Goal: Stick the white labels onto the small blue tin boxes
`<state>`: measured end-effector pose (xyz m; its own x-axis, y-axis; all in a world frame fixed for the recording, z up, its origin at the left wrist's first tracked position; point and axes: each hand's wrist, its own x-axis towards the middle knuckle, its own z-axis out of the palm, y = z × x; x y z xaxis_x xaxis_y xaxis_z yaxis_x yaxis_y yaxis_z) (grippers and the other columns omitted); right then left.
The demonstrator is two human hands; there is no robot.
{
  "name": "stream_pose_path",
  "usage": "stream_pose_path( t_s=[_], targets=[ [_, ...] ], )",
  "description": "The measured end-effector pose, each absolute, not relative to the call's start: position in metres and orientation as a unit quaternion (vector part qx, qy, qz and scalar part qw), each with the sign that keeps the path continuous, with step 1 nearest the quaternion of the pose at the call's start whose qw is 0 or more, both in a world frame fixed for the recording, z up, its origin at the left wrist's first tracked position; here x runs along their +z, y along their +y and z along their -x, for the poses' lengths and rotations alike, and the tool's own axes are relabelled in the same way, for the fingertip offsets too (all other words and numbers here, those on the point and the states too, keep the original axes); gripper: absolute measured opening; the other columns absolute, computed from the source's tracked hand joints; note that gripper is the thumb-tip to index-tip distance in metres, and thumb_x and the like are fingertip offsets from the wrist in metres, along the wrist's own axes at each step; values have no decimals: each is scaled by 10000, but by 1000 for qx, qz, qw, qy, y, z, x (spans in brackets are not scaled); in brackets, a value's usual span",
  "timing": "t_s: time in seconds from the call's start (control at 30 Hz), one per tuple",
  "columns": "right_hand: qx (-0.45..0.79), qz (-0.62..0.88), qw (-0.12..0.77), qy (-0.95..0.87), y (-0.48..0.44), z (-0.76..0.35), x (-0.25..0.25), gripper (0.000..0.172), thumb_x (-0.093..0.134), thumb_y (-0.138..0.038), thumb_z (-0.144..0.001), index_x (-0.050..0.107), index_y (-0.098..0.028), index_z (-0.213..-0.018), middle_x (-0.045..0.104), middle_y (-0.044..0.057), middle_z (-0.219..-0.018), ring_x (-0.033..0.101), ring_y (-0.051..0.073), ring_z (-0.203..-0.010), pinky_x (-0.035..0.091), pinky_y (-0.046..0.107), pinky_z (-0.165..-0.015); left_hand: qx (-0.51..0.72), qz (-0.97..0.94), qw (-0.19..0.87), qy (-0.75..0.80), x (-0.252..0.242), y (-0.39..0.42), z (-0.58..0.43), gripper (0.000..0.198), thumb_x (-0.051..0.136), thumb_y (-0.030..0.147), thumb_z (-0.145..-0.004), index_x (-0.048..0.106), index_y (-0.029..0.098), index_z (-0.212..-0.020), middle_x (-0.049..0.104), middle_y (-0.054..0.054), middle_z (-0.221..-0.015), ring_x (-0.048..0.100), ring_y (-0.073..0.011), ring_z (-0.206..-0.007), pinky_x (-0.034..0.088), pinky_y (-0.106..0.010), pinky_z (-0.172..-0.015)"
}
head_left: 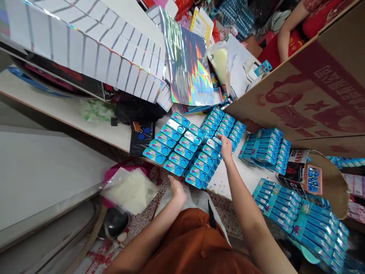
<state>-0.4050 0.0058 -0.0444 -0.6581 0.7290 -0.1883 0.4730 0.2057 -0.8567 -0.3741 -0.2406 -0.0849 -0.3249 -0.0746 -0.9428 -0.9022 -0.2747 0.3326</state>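
Rows of blue packets (182,148) hem both hands (177,189) (225,147), a cardboard carton (296,95) walling the right.

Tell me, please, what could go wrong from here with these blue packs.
The loose blue packs reach the table edge by the left hand, so a nudge could knock some onto the floor. The right hand is among closely laid rows and might disturb them. The holographic sheet leans just above and could perhaps slide onto them.

Bright blue packs (179,160), some silver
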Motion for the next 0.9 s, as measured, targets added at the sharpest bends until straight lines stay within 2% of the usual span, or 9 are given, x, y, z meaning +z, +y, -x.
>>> stream_pose_path(
  t_s=[0.07, 0.2, 0.3, 0.4, 0.6, 0.67, 0.73, 0.83, 0.9],
  targets=[
    [463, 364, 110, -801, 10, 425, -32, 546, 329, -588, -894, 695, -198, -1004, 687, 58, -1068, 598, 226, -1044, 406, 362, -972, 626, 500, 293, 522, -81, -243, 392, 600, 187, 642, -890, 495, 280, -1257, 514, -67, -1356, 522, -228, -1210, 500, -364, -899],
    [411, 268, 12, -871, 2, 475, -20, 573, 325, -642, -885, 686, -220, -1027, 679, 53, -1076, 587, 247, -1053, 379, 358, -971, 716, 475, 262, 439, -67, -234, 421, 574, 169, 568, -920, 526, 265, -1252, 551, -71, -1321, 528, -229, -1205, 476, -398, -941],
    [365, 236, -105, -895, -11, 500, -20, 618, 319, -684, -867, 667, -204, -1045, 667, 81, -1103, 585, 255, -1063, 389, 345, -935, 751, 486, 240, 377, -58, -223, 428, 553, 227, 543, -925, 579, 229, -1212, 612, -84, -1236, 563, -235, -1153, 454, -411, -976],
    [296, 225, -224, -901, -18, 506, -20, 691, 257, -724, -855, 671, -177, -938, 689, 114, -990, 621, 261, -958, 425, 324, -821, 769, 501, 203, 342, -54, -214, 425, 512, 281, 521, -926, 611, 224, -1180, 635, -69, -1197, 597, -217, -1091, 450, -382, -981],
    [177, 169, -276, -930, -21, 489, -4, 711, 210, -747, -844, 639, -180, -830, 683, 101, -814, 637, 244, -812, 419, 295, -702, 775, 529, 163, 305, -50, -219, 415, 389, 357, 414, -939, 641, 216, -1117, 691, -39, -1069, 641, -175, -976, 488, -312, -904],
    [172, 139, -276, -935, -26, 485, 0, 701, 218, -745, -844, 639, -186, -831, 673, 83, -766, 638, 235, -809, 425, 304, -743, 778, 529, 158, 299, -46, -227, 411, 385, 317, 352, -958, 629, 205, -1128, 698, -41, -1047, 649, -161, -939, 496, -299, -883],
    [167, 104, -274, -942, -32, 482, 1, 684, 241, -734, -850, 645, -182, -839, 661, 68, -710, 641, 229, -826, 407, 346, -871, 777, 532, 165, 294, -43, -235, 406, 409, 272, 329, -972, 618, 191, -1141, 698, -51, -1043, 651, -151, -922, 499, -285, -872],
    [169, 61, -268, -947, -39, 481, 2, 656, 265, -701, -869, 652, -171, -855, 625, 36, -609, 651, 219, -820, 277, 424, -1051, 764, 546, 185, 290, -38, -244, 399, 432, 246, 331, -981, 606, 167, -1154, 694, -67, -1039, 650, -138, -909, 502, -257, -858],
    [174, 49, -259, -949, -41, 480, 3, 643, 293, -701, -864, 653, -167, -873, 601, 19, -568, 655, 219, -799, 227, 448, -1089, 755, 556, 187, 292, -36, -245, 395, 425, 262, 341, -979, 599, 154, -1157, 688, -70, -1032, 649, -133, -896, 504, -249, -851]
  ],
)
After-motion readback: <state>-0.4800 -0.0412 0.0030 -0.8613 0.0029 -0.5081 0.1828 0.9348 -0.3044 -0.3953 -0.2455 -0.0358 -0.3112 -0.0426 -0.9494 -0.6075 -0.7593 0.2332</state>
